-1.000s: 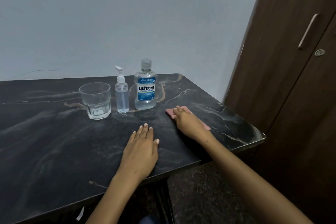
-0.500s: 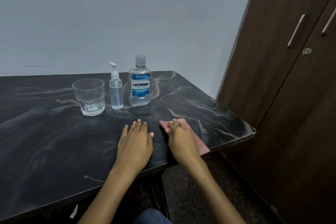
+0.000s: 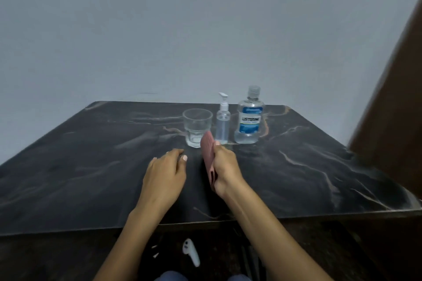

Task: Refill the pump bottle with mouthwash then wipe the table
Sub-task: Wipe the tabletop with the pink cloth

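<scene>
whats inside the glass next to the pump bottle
The glass looks empty: its thick base and the dark table show through. The pink cloth in the right hand covers its lower right edge.

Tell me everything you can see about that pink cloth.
The pink cloth is a dull pink, flat piece, seemingly folded. The right hand grips it, holding it on edge, raised off the dark marbled table. Its top overlaps the glass in view; whether they touch is unclear.
</scene>
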